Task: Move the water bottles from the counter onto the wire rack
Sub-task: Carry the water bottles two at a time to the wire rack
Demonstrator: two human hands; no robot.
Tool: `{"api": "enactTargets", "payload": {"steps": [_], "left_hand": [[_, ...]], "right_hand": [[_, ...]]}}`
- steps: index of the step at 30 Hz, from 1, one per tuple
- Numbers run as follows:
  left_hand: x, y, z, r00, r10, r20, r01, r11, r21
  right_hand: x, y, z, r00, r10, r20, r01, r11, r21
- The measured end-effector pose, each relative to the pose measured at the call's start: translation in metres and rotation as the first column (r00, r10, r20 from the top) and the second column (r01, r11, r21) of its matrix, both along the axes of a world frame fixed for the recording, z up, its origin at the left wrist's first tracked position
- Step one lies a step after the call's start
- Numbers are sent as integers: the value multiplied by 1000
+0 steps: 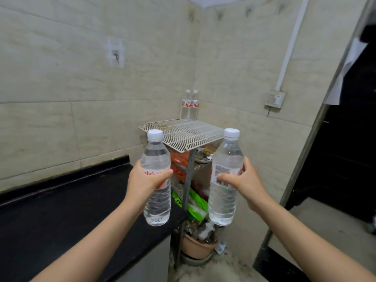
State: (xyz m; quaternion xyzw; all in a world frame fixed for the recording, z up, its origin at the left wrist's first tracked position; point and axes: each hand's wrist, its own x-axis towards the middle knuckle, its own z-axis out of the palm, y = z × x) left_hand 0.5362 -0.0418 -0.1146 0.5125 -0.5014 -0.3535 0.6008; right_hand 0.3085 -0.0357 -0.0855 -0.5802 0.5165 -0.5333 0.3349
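**Two Bottles Held Up Short of the Rack**

The left hand [145,180] is wrapped round the label band of a clear water bottle [156,202], thumb across the front. The bottle is upright, has a white cap and is filled almost to the shoulder. It hangs in the air over the end of the black counter [61,210].

The right hand [246,180] grips a second bottle [223,200] at its label, barcode side facing the camera. This bottle is just as full and leans a little to the left. It hangs past the counter's end, in front of the rack's lower shelves.

The wire rack [183,133] lies beyond both bottles as a white grid shelf in the corner of the tiled walls. At its back edge a pair of bottles [189,106] stands upright side by side, against the corner. The rest of the grid in front of them is bare.

A metal post [188,180] carries the shelf. Below it sit a red packet [179,165], green packaging [196,206] and what seem to be more wrappers, too blurred to name. A clay pot [195,247] near the floor holds crumpled scraps.

On the right wall a switch box [275,99] hangs under a white conduit [291,43].
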Motion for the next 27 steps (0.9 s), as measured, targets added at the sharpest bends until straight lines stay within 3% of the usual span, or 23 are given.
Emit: {"api": "enactTargets", "payload": {"steps": [8,13,20,27], "left_hand": [[-22,-145,43,996,-78,-36,73,991,-112],[-56,-214,60,994,-106,-19,101,978,-182],[-132,-295,65,996,-89,-12,84,973,-213],[-195,-363,66,997,58,-43,-66,973,-222]], "right_hand": [[-31,-115,27,985,-171,30,172,983,-56],[-68,-163,17,968,-250,10,250,968,-9],[-145,-243,17,976,-212,-55,210,977,-38],[-212,-345,26,998,-43,-41,39,995,-92]]}}
